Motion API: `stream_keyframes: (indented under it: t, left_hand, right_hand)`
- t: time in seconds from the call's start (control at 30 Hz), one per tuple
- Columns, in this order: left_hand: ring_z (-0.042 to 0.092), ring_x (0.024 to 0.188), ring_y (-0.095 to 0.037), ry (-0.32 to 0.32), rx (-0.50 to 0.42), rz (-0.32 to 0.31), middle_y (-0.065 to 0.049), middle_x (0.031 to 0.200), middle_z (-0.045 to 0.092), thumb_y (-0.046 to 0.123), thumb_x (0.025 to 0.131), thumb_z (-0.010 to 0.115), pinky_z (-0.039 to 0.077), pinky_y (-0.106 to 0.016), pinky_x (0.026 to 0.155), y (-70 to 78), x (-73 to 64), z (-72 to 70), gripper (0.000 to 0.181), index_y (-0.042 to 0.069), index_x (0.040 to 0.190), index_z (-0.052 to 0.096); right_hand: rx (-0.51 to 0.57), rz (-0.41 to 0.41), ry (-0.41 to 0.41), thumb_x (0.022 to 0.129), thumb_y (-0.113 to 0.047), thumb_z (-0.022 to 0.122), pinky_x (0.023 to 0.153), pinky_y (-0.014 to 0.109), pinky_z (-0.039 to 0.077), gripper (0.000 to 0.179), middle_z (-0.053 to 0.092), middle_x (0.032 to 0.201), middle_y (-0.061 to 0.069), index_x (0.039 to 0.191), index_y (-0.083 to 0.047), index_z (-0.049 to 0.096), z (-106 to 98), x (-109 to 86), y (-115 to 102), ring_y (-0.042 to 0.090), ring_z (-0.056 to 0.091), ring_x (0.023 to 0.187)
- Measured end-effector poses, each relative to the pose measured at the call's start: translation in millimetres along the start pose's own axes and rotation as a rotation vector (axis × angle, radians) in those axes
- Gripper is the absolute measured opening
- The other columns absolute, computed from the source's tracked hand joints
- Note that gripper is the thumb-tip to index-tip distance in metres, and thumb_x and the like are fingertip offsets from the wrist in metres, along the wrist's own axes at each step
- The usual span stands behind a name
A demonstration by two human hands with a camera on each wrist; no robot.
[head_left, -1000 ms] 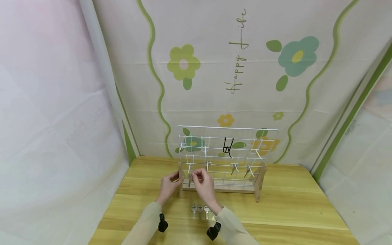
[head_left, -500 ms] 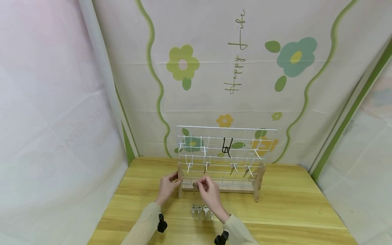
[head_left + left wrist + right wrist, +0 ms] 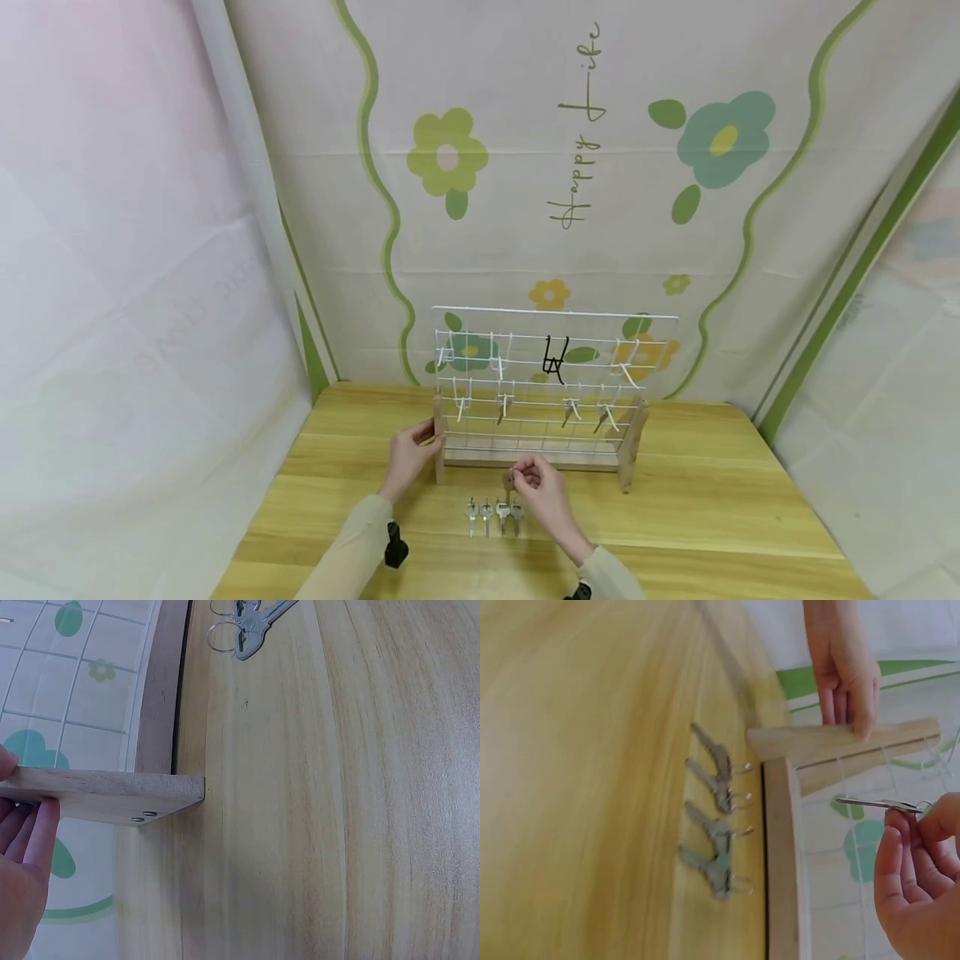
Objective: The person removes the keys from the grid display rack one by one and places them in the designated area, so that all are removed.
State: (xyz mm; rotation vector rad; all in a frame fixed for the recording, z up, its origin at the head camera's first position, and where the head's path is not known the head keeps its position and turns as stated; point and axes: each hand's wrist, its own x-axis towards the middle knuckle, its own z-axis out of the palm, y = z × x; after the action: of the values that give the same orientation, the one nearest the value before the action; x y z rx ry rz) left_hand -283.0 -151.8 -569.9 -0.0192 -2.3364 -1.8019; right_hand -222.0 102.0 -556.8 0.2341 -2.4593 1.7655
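My left hand (image 3: 408, 460) grips the left wooden side post (image 3: 440, 462) of a white wire grid rack, thumb on one face and fingers on the other in the left wrist view. My right hand (image 3: 546, 498) pinches a silver key (image 3: 874, 802) near its small ring, in front of the rack's wooden base (image 3: 540, 457). In the head view that key hangs down just above a row of several loose keys (image 3: 487, 512) lying on the table. These lie side by side, rings toward the rack.
White hooks and one black hook (image 3: 555, 365) hang on the wire grid. Keys hang on three lower white hooks, one of them a right-hand key (image 3: 602, 420). The lower left white hook (image 3: 463, 407) bears no key. A flowered cloth (image 3: 480, 242) stands behind the wooden table (image 3: 720, 500).
My right hand has moved down and to the right with the key, from below the lower left hook to above the row of keys. My left hand stays on the post.
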Motion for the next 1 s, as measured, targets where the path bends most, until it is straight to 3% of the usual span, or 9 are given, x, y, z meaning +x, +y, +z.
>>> stream_keyframes:
  t: [0.2,0.43,0.8,1.0]
  left_hand:
    - [0.068,0.114,-0.037,0.002,0.0,-0.001,-0.023,0.123,0.068,0.003,0.088,0.072,0.062,-0.034,0.088,-1.8,1.4,0.5,0.039,-0.002,0.126,0.065]
    - [0.068,0.114,-0.037,-0.002,-0.007,0.011,-0.024,0.123,0.068,0.002,0.088,0.072,0.062,-0.034,0.088,-0.4,0.3,0.3,0.039,-0.003,0.126,0.066]
    - [0.068,0.113,-0.036,-0.008,0.025,0.019,-0.022,0.123,0.069,0.002,0.088,0.072,0.062,-0.035,0.087,-1.3,-0.2,-0.4,0.039,-0.002,0.126,0.066]
    - [0.068,0.113,-0.035,-0.007,0.027,0.017,-0.021,0.123,0.069,0.003,0.088,0.072,0.062,-0.034,0.087,-2.7,0.4,0.0,0.039,-0.001,0.126,0.066]
  right_hand:
    - [-0.055,0.04,-0.045,0.091,-0.002,0.064,0.069,0.015,0.058,0.005,0.07,0.092,0.012,0.095,0.0,0.064,-15.5,-5.1,21.4,0.007,0.063,0.078]
    - [-0.068,0.07,-0.109,0.091,0.002,0.062,0.068,0.029,0.064,0.005,0.07,0.09,0.015,0.096,0.004,0.061,-26.8,-10.0,41.8,0.016,0.067,0.076]
    - [-0.074,0.086,-0.176,0.09,0.002,0.064,0.063,0.031,0.062,0.008,0.07,0.085,0.019,0.096,0.006,0.06,-29.8,-12.9,57.2,0.019,0.067,0.071]
    - [-0.14,0.06,-0.174,0.088,0.004,0.064,0.06,0.025,0.06,0.006,0.069,0.081,0.016,0.094,0.004,0.06,-31.1,-9.5,62.5,0.018,0.067,0.068]
